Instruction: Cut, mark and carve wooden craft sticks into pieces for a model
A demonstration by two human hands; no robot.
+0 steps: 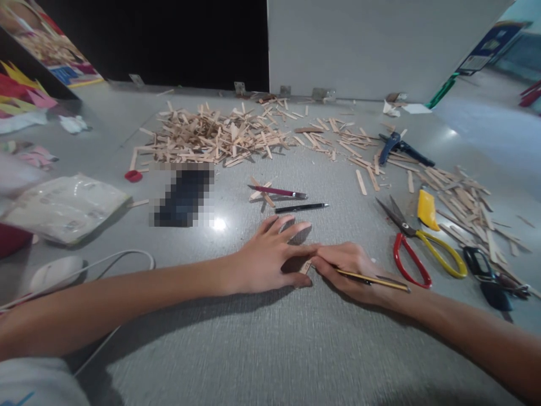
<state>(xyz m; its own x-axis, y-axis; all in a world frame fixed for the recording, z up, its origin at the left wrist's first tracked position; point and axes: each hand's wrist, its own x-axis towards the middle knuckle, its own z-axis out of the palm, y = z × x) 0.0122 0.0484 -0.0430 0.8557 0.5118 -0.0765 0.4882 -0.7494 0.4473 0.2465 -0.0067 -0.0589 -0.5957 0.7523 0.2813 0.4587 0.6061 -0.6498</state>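
Observation:
My left hand (pixel 270 256) rests on the grey table with its other fingers spread, while thumb and forefinger hold a short piece of wooden stick (pixel 306 266) against the surface. Dark marks show on that piece. Pinched in my right hand (pixel 344 270) is a yellow-and-black pencil (pixel 372 277), its tip end hidden by the fingers at the wood. Just beyond my left hand lie a black pen (pixel 302 207) and a dark red pen (pixel 281 192), the latter across a few crossed wooden sticks (pixel 265 197).
A large heap of wooden sticks (pixel 211 135) spreads along the back. To the right are scissors (pixel 408 228), a yellow cutter (pixel 428 210), dark blue pliers-like tool (pixel 391 148) and black keys (pixel 486 276). Leftward sit a blurred-out phone (pixel 183 197), a plastic packet (pixel 67 206) and a white mouse (pixel 57 273).

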